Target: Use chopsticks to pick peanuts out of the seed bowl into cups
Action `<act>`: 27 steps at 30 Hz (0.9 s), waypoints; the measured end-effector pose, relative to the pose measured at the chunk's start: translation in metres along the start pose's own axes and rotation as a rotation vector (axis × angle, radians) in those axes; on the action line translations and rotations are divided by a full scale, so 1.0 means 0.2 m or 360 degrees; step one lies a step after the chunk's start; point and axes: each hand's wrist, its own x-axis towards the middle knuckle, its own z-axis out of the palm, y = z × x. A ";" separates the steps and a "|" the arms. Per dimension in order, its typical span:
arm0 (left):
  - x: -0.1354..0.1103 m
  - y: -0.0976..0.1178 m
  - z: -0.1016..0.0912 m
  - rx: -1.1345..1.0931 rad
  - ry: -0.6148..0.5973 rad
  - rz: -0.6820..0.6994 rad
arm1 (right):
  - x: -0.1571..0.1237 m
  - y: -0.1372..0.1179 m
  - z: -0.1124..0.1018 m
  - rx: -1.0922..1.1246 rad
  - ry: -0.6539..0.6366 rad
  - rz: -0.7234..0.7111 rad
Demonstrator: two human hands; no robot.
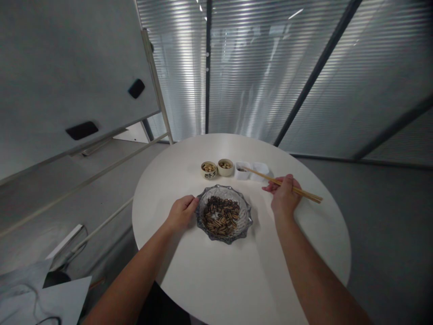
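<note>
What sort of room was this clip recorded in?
Most likely an office meeting room: there's a round white table, a whiteboard on a stand, and glass walls with slatted blinds.

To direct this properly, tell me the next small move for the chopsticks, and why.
Probably swing the wooden chopsticks over the glass bowl. The right hand holds them with their tips at the small white dish, which shows only a little dark content, while striped seeds lie heaped in the bowl beside the left hand.
</note>
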 end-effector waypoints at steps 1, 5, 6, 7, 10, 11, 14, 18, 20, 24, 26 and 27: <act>0.00 0.00 0.00 -0.0001 0.0000 -0.0003 | 0.00 -0.01 0.00 -0.0005 -0.0013 -0.0005; 0.00 0.01 -0.01 0.0005 -0.0005 0.0002 | -0.03 -0.07 0.01 0.0119 -0.0034 -0.0044; 0.00 0.01 -0.01 0.0008 -0.0006 0.0007 | -0.04 -0.09 0.01 0.0176 -0.0071 -0.0036; 0.00 0.01 -0.01 0.0007 -0.0008 0.0009 | -0.06 -0.11 0.01 0.0229 -0.0145 -0.0015; 0.00 0.02 -0.01 -0.0011 -0.0005 -0.0010 | -0.15 -0.19 -0.01 0.0302 -0.0596 0.0107; 0.00 0.02 -0.01 -0.0015 -0.0003 -0.0015 | -0.17 -0.22 -0.02 0.0288 -0.0773 0.0158; 0.00 0.01 -0.01 -0.0005 0.0002 -0.0005 | -0.24 -0.26 -0.06 0.0176 -0.1184 0.0288; 0.00 0.01 0.00 0.0016 0.0021 -0.0018 | -0.26 -0.27 -0.10 0.0023 -0.1425 0.0336; 0.00 0.01 0.00 0.0023 0.0010 -0.0027 | -0.25 -0.27 -0.12 -0.0019 -0.1494 0.0353; 0.00 0.00 0.00 0.0034 -0.0019 -0.0008 | -0.23 -0.28 -0.14 -0.0119 -0.1574 0.0406; 0.00 0.00 -0.01 0.0033 -0.0023 -0.0006 | -0.23 -0.29 -0.13 -0.0162 -0.1580 0.0437; 0.00 0.00 -0.01 0.0030 -0.0023 -0.0006 | -0.23 -0.29 -0.13 -0.0176 -0.1575 0.0451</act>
